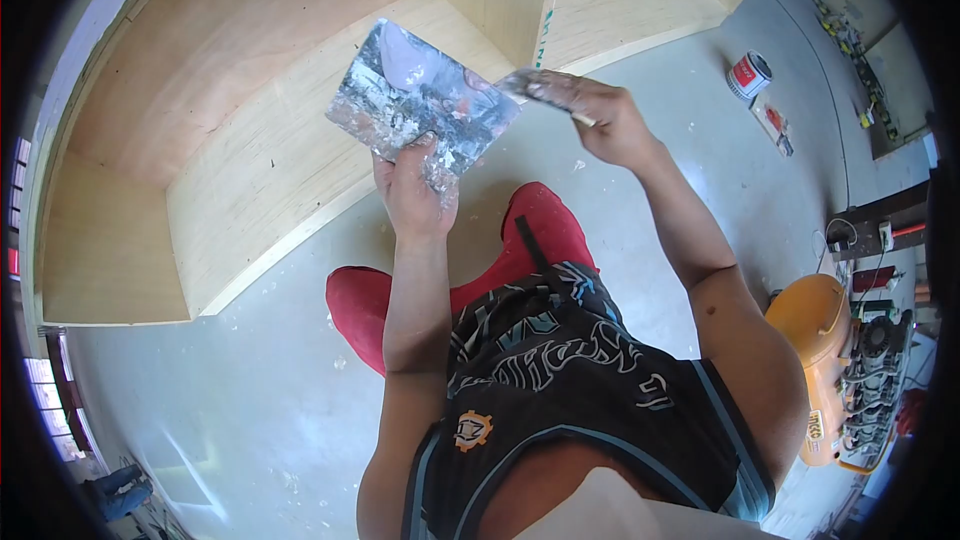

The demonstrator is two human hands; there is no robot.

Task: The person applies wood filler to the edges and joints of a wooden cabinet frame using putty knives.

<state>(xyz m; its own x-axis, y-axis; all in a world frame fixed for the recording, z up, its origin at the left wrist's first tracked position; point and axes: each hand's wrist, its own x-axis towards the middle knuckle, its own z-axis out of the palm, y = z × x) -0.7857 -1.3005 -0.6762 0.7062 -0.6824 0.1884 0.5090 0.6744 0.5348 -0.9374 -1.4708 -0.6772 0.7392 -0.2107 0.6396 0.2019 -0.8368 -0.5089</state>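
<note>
My left hand (415, 190) is closed on the near edge of a flat rectangular putty board (395, 105), its thumb on top. The board is smeared with dried white and grey filler, and a smooth pale mound of putty (405, 58) sits at its far end. In my right hand (610, 120) is a putty knife (540, 88), its blade stained and coated. The blade's tip is right at the board's right corner. Both tools are held up in front of the plywood cabinet (290, 145).
An upright plywood divider (500, 0) splits the cabinet's open bays. On the floor at the right stand a can (750, 74) with a red and white label and a small flat board (772, 125) beside it. A yellow air compressor (810, 330) is behind my right elbow.
</note>
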